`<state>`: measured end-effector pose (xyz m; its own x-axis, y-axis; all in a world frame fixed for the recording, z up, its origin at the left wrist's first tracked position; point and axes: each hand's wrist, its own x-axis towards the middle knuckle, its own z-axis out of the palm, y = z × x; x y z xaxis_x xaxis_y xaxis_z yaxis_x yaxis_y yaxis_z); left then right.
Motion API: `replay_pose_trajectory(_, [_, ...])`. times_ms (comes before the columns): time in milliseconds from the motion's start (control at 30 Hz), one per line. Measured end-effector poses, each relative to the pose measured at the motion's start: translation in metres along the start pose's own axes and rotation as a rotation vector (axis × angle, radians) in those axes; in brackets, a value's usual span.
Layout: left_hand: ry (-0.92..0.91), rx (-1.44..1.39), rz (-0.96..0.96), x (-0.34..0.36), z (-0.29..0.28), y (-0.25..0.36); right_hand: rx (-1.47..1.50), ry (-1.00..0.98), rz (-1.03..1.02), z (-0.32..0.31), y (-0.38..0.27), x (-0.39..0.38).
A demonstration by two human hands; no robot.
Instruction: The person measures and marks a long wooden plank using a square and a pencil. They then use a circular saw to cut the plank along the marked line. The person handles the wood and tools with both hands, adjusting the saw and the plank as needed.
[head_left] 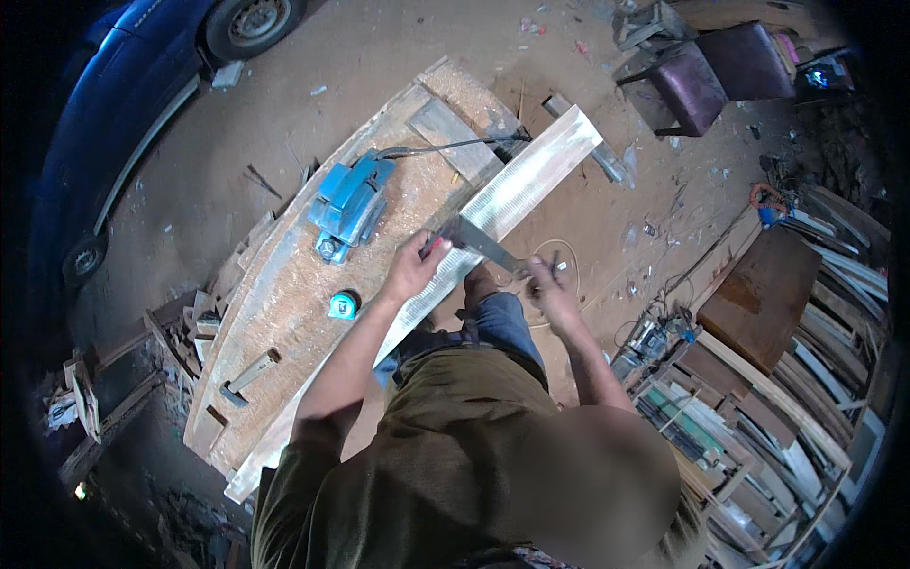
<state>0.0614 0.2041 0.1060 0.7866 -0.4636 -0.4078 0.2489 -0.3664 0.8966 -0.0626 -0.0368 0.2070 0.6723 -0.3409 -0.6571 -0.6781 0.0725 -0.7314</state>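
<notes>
Olive-sleeved left hand [414, 268] pins steel square [479, 242] on whitish plank [502, 204]; right hand [548, 287] grips pencil (blurred). Loose pin, square slips, line skews.

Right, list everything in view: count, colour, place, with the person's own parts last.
Workbench: one, sawdust-covered wood, centre left.
Long plank: one, pale, along the bench's right edge.
Steel square: one, grey metal, across the plank.
Power planer: one, blue, on the bench.
Tape measure: one, teal, on the bench.
Hammer: one, wooden handle, near end of the bench.
Car: one, dark blue, upper left.
Chairs: two, maroon, upper right.
Stacked timber: many pieces, mixed, right.
Left hand: on the square's handle end.
Right hand: at the blade's far end.
</notes>
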Motion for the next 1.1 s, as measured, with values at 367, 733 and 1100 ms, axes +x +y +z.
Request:
replay_pose_trajectory(367, [0.070, -0.204, 0.059, 0.182, 0.045, 0.025, 0.127, 0.282, 0.133, -0.110, -0.019, 0.086])
replay_pose_trajectory(733, [0.120, -0.160, -0.115, 0.132, 0.041, 0.017, 0.238, 0.258, 0.126, -0.110, -0.036, 0.129])
replay_pose_trajectory(1100, [0.150, -0.208, -0.099, 0.118, 0.036, -0.004, 0.164, 0.168, 0.065, -0.090, -0.069, 0.160])
